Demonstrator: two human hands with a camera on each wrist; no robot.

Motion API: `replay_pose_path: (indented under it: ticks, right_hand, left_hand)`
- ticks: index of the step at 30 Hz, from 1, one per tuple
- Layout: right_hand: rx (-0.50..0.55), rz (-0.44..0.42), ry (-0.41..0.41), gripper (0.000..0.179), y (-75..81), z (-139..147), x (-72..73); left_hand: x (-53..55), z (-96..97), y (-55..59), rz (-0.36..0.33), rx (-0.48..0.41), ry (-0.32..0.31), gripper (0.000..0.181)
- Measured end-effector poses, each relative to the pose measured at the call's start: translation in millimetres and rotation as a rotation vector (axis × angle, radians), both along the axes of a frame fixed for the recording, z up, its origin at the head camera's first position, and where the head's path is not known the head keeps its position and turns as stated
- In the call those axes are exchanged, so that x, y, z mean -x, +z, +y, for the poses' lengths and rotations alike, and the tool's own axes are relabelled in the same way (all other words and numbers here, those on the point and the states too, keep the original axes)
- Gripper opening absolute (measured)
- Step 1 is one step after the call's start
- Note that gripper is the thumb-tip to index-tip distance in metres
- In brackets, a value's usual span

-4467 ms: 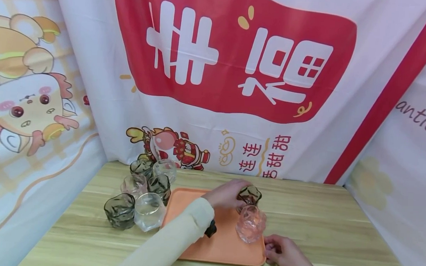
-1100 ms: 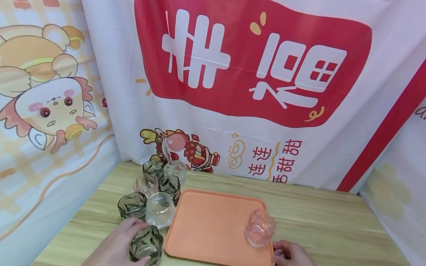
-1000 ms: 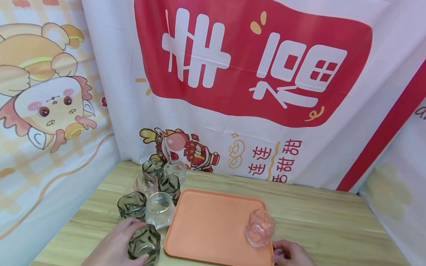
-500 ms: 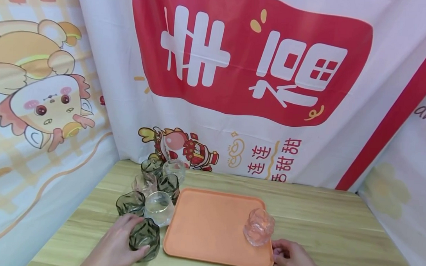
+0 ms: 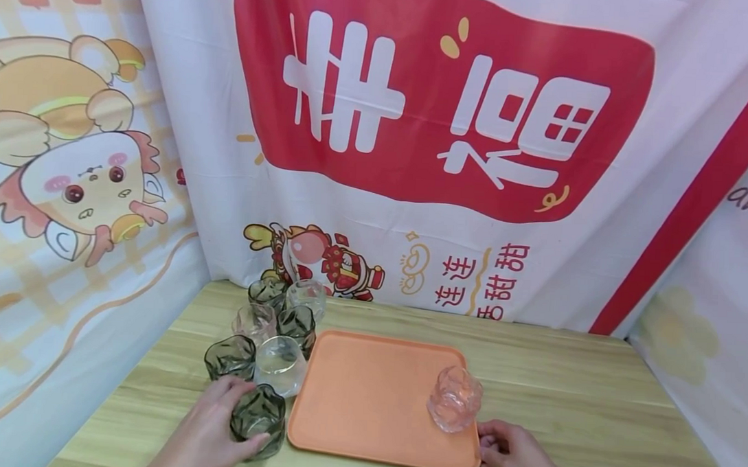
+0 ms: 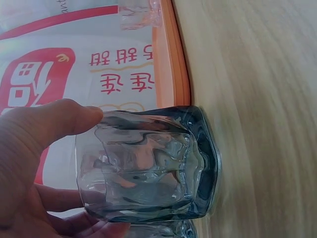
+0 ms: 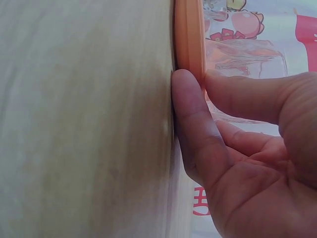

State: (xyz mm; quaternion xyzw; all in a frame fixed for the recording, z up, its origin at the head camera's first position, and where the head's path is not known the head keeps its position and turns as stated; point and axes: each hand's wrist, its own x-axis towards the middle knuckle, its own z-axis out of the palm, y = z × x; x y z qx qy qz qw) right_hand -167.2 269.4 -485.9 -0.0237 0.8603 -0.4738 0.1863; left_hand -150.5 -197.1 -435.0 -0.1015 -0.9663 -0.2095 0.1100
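In the head view, my left hand (image 5: pixel 209 423) grips a dark grey, wavy-sided drinking glass (image 5: pixel 261 416) upright beside the tray's near left corner. The left wrist view shows thumb and fingers round the rim end of that glass (image 6: pixel 143 168); its thick base is at or just above the tabletop. An orange tray (image 5: pixel 368 398) lies flat on the table. My right hand (image 5: pixel 517 453) pinches its right edge near the front corner, thumb over the rim and a finger below (image 7: pixel 190 94). A clear pinkish glass (image 5: pixel 455 400) stands on the tray by that hand.
Several glasses cluster left of the tray: a dark glass (image 5: pixel 230 358), a clear hexagonal glass (image 5: pixel 280 368), a pinkish glass (image 5: pixel 255 322), another dark glass (image 5: pixel 296 327), and two at the back. A printed curtain (image 5: pixel 440 112) hangs behind the wooden table (image 5: pixel 548 377).
Earlier, my left hand reached across the tray to a dark glass at its far right; now that corner is bare and the hand holds a dark glass at left. My right hand keeps its hold.
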Motion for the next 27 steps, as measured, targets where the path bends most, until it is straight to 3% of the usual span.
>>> replay_pose_path:
  ticks: [14, 20, 25, 27]
  right_hand:
    - [-0.007, -0.013, -0.018, 0.03, -0.1, -1, 0.0]
    - [-0.004, -0.001, -0.011, 0.03, 0.5, 0, -0.9]
    - [0.008, 0.008, 0.006, 0.029, 1.3, 1, -1.8]
    - [0.005, 0.007, 0.002, 0.029, 1.8, 0, -2.0]
  left_hand:
    - [-1.4, 3.4, -2.7, 0.056, 0.024, -0.022, 0.069]
    - [-0.8, 10.0, -0.8, 0.265, 0.036, -0.069, 0.074]
    - [0.6, 25.4, 11.7, 0.443, 0.009, -0.151, 0.075]
    - [0.9, 33.9, 17.7, 0.478, -0.009, -0.194, 0.076]
